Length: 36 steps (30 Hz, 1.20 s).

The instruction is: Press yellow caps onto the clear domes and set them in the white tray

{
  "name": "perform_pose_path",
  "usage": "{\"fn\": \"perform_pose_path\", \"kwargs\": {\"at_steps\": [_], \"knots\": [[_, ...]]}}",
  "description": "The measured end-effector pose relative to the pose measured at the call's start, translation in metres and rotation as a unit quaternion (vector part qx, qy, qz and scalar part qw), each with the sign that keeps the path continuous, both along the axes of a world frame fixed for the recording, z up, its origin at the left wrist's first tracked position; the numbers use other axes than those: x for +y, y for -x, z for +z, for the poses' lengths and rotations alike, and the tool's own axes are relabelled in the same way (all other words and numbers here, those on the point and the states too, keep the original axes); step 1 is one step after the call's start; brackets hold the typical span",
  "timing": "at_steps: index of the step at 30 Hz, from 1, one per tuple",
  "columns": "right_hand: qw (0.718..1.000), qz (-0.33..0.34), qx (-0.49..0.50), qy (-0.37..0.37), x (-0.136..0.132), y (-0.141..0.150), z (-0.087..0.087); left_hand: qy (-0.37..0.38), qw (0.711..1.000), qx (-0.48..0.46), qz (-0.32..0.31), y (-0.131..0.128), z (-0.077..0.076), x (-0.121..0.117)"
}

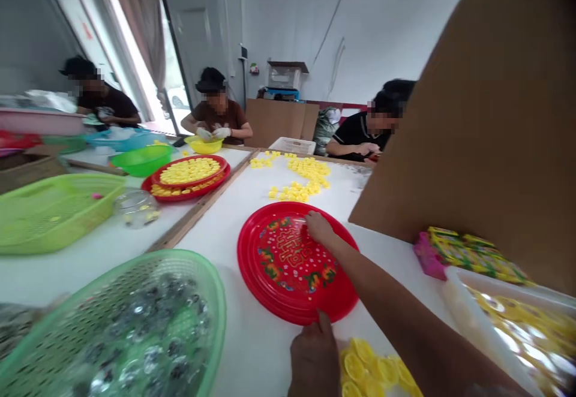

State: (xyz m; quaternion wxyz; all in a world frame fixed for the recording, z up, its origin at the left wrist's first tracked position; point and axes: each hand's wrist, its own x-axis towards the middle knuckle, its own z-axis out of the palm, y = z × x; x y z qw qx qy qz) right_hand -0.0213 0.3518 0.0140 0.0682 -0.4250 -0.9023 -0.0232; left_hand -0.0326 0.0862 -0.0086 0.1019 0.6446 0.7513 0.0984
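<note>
A round red tray [288, 292] with a gold character and flower pattern lies on the white table in front of me. My left hand [315, 349] grips its near rim, thumb over the edge. Over the tray's far right part is my right hand [319, 227], its fingers curled down toward the surface; whatever they hold, if anything, is hidden. Small pale specks dot the tray's face. Yellow cup-shaped pieces [369, 370] lie beside my left hand, partly behind my right forearm. More small yellow pieces [306, 175] are scattered beyond the tray.
At the lower left is a green basket [218, 301] of clear and dark pieces. A white bin [463, 289] of yellow pieces and a large cardboard sheet [486, 121] stand right. Red trays of yellow pieces [189, 172] sit across a wooden strip [202, 211]. Several people work beyond.
</note>
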Motion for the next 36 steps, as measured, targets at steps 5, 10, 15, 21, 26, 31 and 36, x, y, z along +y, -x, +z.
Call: {"fn": "perform_pose_path", "kwargs": {"at_steps": [5,10,15,21,26,31,36], "knots": [[1.0,-0.004,0.003,-0.02,-0.005,-0.012,-0.006,0.032,0.996,-0.065,0.042,0.002,0.013,0.005],[0.999,0.026,0.016,-0.033,-0.02,-0.016,-0.002,0.025,0.993,-0.075,0.091,0.006,0.025,-0.001],[0.998,0.049,0.027,-0.036,-0.043,-0.01,0.009,0.01,0.997,-0.037,0.06,0.018,0.033,-0.008],[0.998,0.059,-0.015,-0.019,-0.074,-0.024,0.025,-0.015,0.998,0.005,0.069,0.029,0.036,-0.011],[0.998,0.056,-0.037,-0.02,-0.1,-0.031,0.019,-0.024,0.997,0.014,0.073,0.032,0.036,-0.01],[0.994,0.103,-0.034,-0.029,-0.122,-0.02,0.016,-0.035,0.995,0.029,0.091,0.043,0.035,-0.012],[0.993,0.116,-0.022,-0.019,-0.132,-0.012,0.036,-0.032,0.992,0.047,0.116,0.058,0.035,-0.006]]}}
